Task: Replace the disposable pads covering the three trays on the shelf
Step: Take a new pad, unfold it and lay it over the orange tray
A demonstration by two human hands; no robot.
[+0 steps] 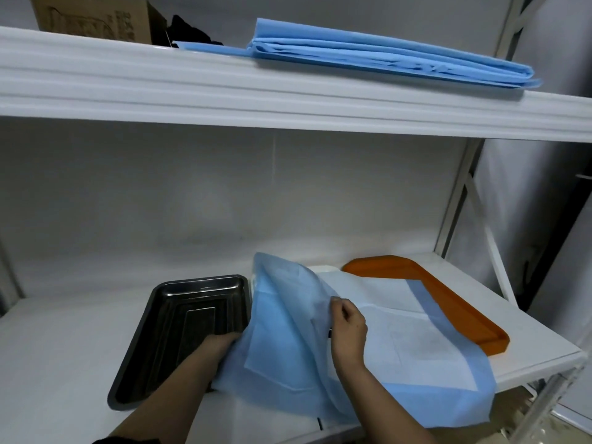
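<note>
Head view, single camera: worn at head height, facing forward and slightly down into white shelving; upper shelf [288,100] crosses frame top, lower shelf [64,347] close below, both forearms entering from bottom edge; wide-angle bowing

The lower white shelf [64,341] in front of me carried a bare black metal tray [179,331] at its left and an orange tray [448,302] at its right, with a blue pad [432,357] spread between them, overlapping the orange one and hanging past the front edge. The upper shelf [192,88] bore a stack of folded blue pads [384,56], a cardboard box [96,17] and something black [189,30] beside the box.
</note>
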